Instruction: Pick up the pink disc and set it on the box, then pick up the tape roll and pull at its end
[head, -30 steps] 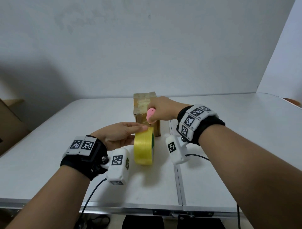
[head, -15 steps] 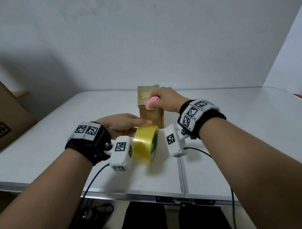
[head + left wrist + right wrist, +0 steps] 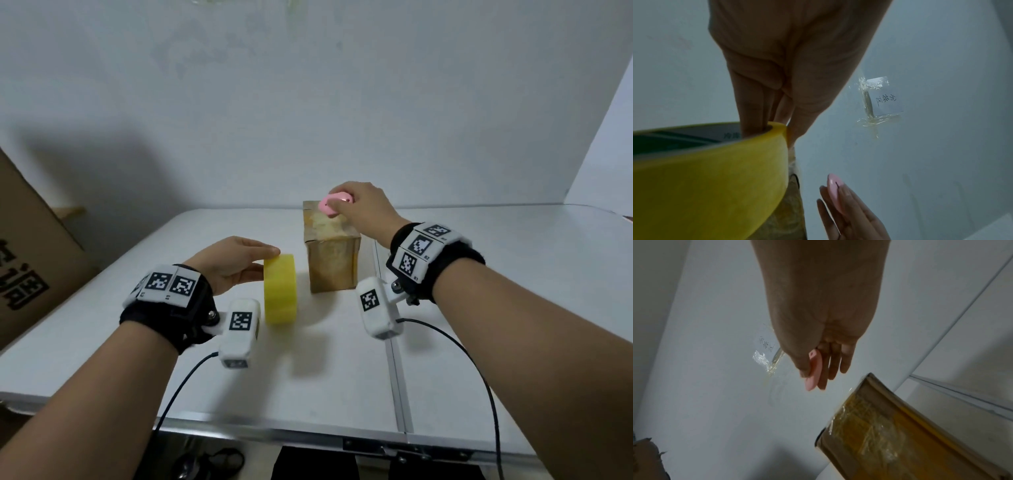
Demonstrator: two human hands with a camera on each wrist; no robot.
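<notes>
My left hand (image 3: 236,262) holds a yellow roll of tape (image 3: 280,288) upright on the white table (image 3: 342,370), thumb on the outer band and fingers (image 3: 754,113) inside the core, as the left wrist view shows on the roll (image 3: 711,183). My right hand (image 3: 359,212) pinches a small pink cutter (image 3: 334,202) just above the far top edge of a small cardboard box (image 3: 330,263) wrapped in clear tape. In the right wrist view the pink cutter (image 3: 813,379) lies between thumb and fingers above the box (image 3: 890,431).
A large cardboard carton (image 3: 30,260) leans at the table's left edge. A paper note taped to the wall (image 3: 882,97) hangs behind the box. A seam (image 3: 394,359) runs across the table to the right of the box. Cables trail from both wrist cameras.
The right hand with the pink cutter rose from the box's front face to above its top. The left hand moved the tape roll a little left, away from the box.
</notes>
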